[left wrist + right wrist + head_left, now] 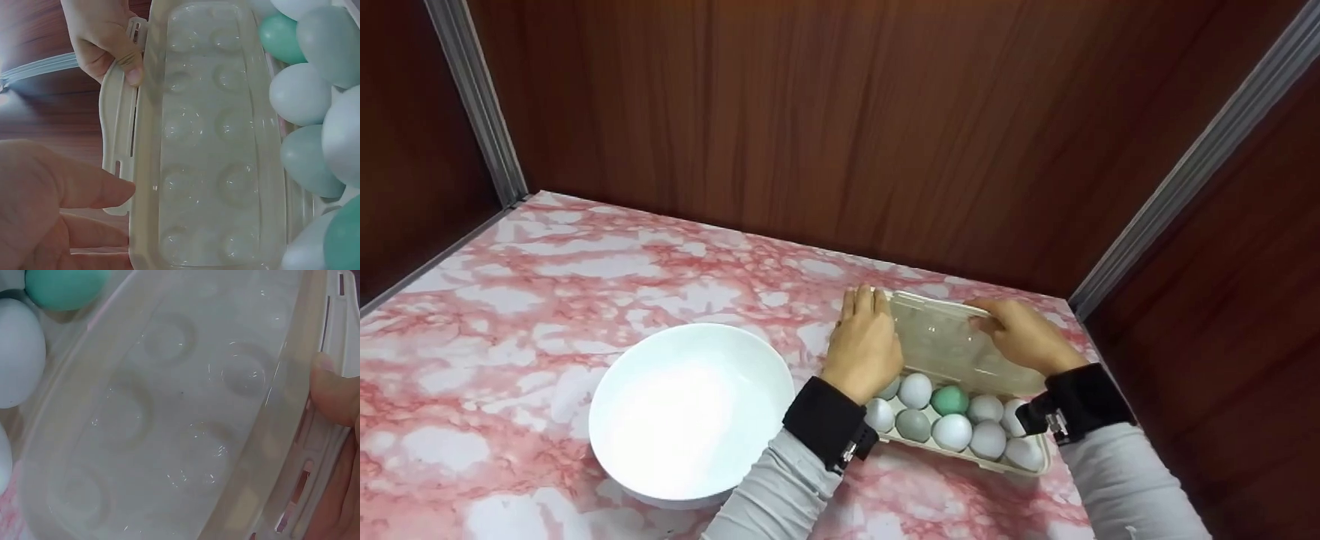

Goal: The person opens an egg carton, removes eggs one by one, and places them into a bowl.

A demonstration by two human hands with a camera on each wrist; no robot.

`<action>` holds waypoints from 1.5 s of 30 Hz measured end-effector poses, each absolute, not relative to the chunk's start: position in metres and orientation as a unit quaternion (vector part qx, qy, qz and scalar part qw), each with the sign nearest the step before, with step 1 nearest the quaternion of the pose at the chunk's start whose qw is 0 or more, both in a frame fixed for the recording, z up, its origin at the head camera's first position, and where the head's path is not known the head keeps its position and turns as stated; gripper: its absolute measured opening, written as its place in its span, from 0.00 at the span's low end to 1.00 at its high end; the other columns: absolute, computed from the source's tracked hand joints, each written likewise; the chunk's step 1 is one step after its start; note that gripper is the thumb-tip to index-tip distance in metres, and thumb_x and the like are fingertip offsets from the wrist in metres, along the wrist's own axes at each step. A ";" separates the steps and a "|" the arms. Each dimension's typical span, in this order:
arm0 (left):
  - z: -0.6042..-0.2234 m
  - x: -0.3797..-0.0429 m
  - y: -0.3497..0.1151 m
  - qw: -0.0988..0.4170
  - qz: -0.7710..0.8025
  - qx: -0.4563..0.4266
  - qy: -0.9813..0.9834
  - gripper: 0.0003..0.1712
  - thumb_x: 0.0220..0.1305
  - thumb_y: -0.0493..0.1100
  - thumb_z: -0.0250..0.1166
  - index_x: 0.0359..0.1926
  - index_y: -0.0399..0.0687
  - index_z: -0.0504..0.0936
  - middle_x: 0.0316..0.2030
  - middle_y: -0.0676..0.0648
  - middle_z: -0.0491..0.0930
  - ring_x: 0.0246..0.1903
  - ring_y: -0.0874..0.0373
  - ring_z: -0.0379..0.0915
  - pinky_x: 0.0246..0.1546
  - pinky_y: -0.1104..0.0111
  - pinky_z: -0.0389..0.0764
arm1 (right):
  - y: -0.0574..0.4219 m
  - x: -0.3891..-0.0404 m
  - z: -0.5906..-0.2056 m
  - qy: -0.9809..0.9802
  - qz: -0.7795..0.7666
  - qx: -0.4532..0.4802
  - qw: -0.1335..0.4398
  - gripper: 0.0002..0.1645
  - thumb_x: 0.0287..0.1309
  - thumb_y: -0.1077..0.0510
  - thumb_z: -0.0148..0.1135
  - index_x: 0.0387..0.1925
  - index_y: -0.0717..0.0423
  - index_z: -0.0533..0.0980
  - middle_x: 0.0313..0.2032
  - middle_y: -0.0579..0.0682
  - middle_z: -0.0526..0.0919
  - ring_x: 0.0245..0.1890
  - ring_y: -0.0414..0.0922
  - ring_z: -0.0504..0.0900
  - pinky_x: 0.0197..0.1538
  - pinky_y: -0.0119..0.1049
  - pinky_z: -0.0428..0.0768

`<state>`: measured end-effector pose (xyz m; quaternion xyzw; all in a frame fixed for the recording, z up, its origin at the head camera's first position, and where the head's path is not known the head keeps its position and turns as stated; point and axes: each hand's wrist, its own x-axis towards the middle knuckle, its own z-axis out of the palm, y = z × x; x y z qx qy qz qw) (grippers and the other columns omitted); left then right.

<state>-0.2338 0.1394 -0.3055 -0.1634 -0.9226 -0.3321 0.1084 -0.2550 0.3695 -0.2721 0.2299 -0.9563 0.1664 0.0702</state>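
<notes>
An egg carton (930, 444) of pale plastic holds two rows of white, greyish and green eggs (950, 400). Its translucent lid (937, 330), dimpled inside, stands raised along the far side. My right hand (1024, 334) pinches the lid's edge flap, thumb (332, 391) on the inner face and the other fingers behind. At the lid's left end is my left hand (864, 349), its fingers straight; in the left wrist view its thumb (104, 187) lies at the flap and the fingertips pass behind the lid's edge. My left hand covers the carton's left end in the head view.
A large white bowl (690, 412) stands left of the carton, close by my left forearm. Both rest on a red-and-white marbled tabletop (607, 262). Dark wood panels (780, 112) with metal corner strips (1192, 157) enclose the back and sides.
</notes>
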 end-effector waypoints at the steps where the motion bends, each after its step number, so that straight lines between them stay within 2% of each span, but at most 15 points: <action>1: -0.306 -0.234 0.139 0.108 -0.334 -0.165 -0.922 0.32 0.70 0.38 0.56 0.70 0.27 0.62 0.72 0.30 0.58 0.73 0.33 0.52 0.66 0.47 0.70 | 0.370 -0.255 -0.272 -0.956 0.166 0.231 0.072 0.09 0.64 0.70 0.57 0.42 0.63 0.81 0.36 0.55 0.85 0.40 0.51 0.82 0.50 0.53 0.79; 6: -0.309 -0.224 0.135 0.113 -0.335 -0.174 -0.919 0.32 0.70 0.38 0.56 0.70 0.28 0.62 0.73 0.30 0.57 0.73 0.32 0.52 0.67 0.46 0.69 | 0.370 -0.249 -0.274 -0.958 0.163 0.224 0.078 0.11 0.65 0.69 0.58 0.47 0.64 0.81 0.41 0.57 0.86 0.46 0.55 0.83 0.54 0.56 0.79; 9: -0.316 -0.208 0.130 0.161 -0.311 -0.181 -0.919 0.31 0.66 0.37 0.59 0.67 0.27 0.66 0.70 0.30 0.62 0.70 0.33 0.58 0.63 0.48 0.74 | 0.371 -0.245 -0.275 -0.960 0.159 0.216 0.076 0.14 0.65 0.68 0.57 0.51 0.64 0.80 0.44 0.59 0.86 0.49 0.57 0.83 0.56 0.57 0.78; 11: -0.324 -0.194 0.128 0.202 -0.279 -0.183 -0.921 0.28 0.60 0.35 0.64 0.61 0.27 0.73 0.62 0.33 0.72 0.64 0.37 0.68 0.57 0.53 0.80 | 0.372 -0.243 -0.276 -0.961 0.155 0.215 0.076 0.15 0.66 0.68 0.57 0.52 0.65 0.79 0.45 0.60 0.86 0.50 0.59 0.83 0.57 0.58 0.78; 13: -0.333 -0.181 0.127 0.241 -0.239 -0.181 -0.923 0.25 0.52 0.35 0.69 0.51 0.28 0.78 0.49 0.38 0.78 0.52 0.44 0.76 0.49 0.60 0.83 | 0.373 -0.242 -0.275 -0.961 0.153 0.215 0.078 0.15 0.66 0.68 0.57 0.52 0.65 0.79 0.45 0.60 0.86 0.50 0.58 0.83 0.56 0.58 0.78; 16: -0.346 -0.168 0.128 0.280 -0.184 -0.167 -0.927 0.15 0.45 0.33 0.72 0.38 0.35 0.82 0.32 0.45 0.77 0.35 0.51 0.76 0.35 0.67 0.82 | 0.377 -0.241 -0.273 -0.961 0.153 0.216 0.084 0.13 0.65 0.68 0.58 0.50 0.63 0.80 0.43 0.58 0.87 0.48 0.56 0.84 0.55 0.56 0.78; 20: -0.361 -0.168 0.135 0.304 -0.147 -0.127 -0.933 0.11 0.45 0.32 0.72 0.34 0.36 0.84 0.27 0.46 0.77 0.28 0.54 0.76 0.25 0.68 0.81 | 0.381 -0.242 -0.272 -0.959 0.157 0.219 0.086 0.11 0.64 0.68 0.59 0.47 0.61 0.81 0.40 0.54 0.87 0.45 0.51 0.83 0.53 0.54 0.79; 27: -0.377 -0.177 0.138 0.276 -0.131 -0.076 -0.949 0.13 0.40 0.33 0.77 0.31 0.38 0.85 0.28 0.44 0.77 0.28 0.53 0.77 0.23 0.64 0.82 | 0.381 -0.247 -0.274 -0.954 0.168 0.234 0.077 0.09 0.64 0.69 0.59 0.44 0.62 0.81 0.37 0.53 0.86 0.40 0.48 0.82 0.49 0.49 0.79; 34: -0.381 -0.178 0.136 0.264 -0.155 -0.073 -0.949 0.06 0.46 0.31 0.73 0.29 0.38 0.86 0.28 0.44 0.78 0.28 0.50 0.80 0.25 0.62 0.83 | 0.378 -0.251 -0.274 -0.954 0.180 0.227 0.077 0.07 0.63 0.69 0.60 0.41 0.63 0.81 0.36 0.54 0.86 0.38 0.46 0.80 0.47 0.43 0.79; 37: -0.381 -0.179 0.133 0.253 -0.164 -0.072 -0.951 0.06 0.47 0.31 0.73 0.29 0.38 0.85 0.28 0.43 0.79 0.29 0.50 0.80 0.25 0.61 0.83 | 0.374 -0.254 -0.275 -0.955 0.177 0.221 0.084 0.07 0.62 0.70 0.60 0.40 0.64 0.81 0.35 0.55 0.86 0.38 0.48 0.81 0.48 0.47 0.79; 42: -0.378 -0.177 0.132 0.238 -0.161 -0.052 -0.956 0.05 0.48 0.30 0.71 0.29 0.39 0.85 0.28 0.43 0.78 0.29 0.50 0.80 0.24 0.61 0.83 | 0.365 -0.257 -0.278 -0.969 0.138 0.172 0.108 0.09 0.66 0.66 0.57 0.43 0.65 0.80 0.36 0.60 0.85 0.39 0.56 0.82 0.47 0.57 0.78; 45: -0.377 -0.177 0.132 0.237 -0.155 -0.045 -0.958 0.04 0.49 0.30 0.71 0.28 0.39 0.85 0.28 0.43 0.78 0.28 0.50 0.80 0.23 0.62 0.83 | 0.363 -0.254 -0.281 -0.973 0.119 0.150 0.129 0.09 0.67 0.64 0.57 0.44 0.63 0.80 0.36 0.60 0.85 0.39 0.58 0.82 0.46 0.58 0.77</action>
